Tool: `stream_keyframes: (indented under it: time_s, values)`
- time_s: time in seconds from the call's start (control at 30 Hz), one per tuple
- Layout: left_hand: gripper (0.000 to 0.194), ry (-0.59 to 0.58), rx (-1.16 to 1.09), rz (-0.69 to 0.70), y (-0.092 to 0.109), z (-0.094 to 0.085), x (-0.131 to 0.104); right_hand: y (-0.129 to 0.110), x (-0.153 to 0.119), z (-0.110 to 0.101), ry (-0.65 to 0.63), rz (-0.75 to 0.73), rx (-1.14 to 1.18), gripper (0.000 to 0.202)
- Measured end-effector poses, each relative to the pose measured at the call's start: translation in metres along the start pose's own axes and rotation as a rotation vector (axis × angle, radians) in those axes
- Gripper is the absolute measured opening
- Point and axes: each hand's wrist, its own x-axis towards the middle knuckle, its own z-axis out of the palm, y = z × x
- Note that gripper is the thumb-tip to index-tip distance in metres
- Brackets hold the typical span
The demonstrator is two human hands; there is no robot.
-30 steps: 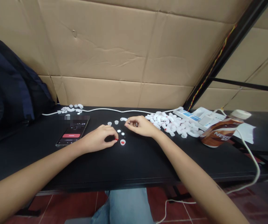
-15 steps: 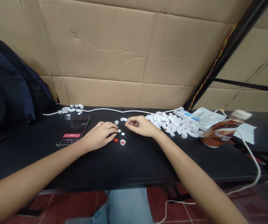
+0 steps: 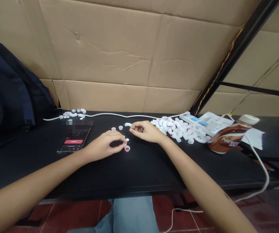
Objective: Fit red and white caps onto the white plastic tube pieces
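Observation:
My left hand (image 3: 106, 144) is closed in a pinch over the black table, its thumb and fingertips together just above a small translucent cap (image 3: 127, 148) with red inside. What is between those fingertips is too small to make out. A small white disc (image 3: 127, 139) lies beside the fingertips. My right hand (image 3: 146, 131) rests further right with fingers curled and thumb against the index finger; anything inside is hidden. By its fingertips lies a white curved plastic piece (image 3: 128, 124). Two more translucent caps, one of them a round cap (image 3: 121, 127), sit behind my left hand.
A heap of white curved plastic pieces (image 3: 178, 128) lies right of my right hand. Beyond are a white-and-blue box (image 3: 197, 120) and a brown drink bottle (image 3: 229, 136). A phone (image 3: 75, 139), a backpack (image 3: 13, 84) and a white cable (image 3: 120, 114) are also here.
My left hand has drawn its fingers into a pinch and shifted toward the cap with red inside. The loose red disc is no longer visible. My right hand has hardly moved.

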Motion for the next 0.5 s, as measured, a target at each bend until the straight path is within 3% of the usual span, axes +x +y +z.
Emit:
stream_keyframes:
  time_s: [0.23, 0.5]
  values:
    - [0.017, -0.093, 0.040, 0.031, 0.002, 0.005, -0.001, 0.000, 0.000, 0.000, 0.003, -0.005, 0.009, 0.023]
    - [0.019, -0.043, 0.385, -0.078, -0.014, -0.020, -0.004, 0.000, -0.001, -0.002, 0.006, 0.024, -0.024, 0.024]
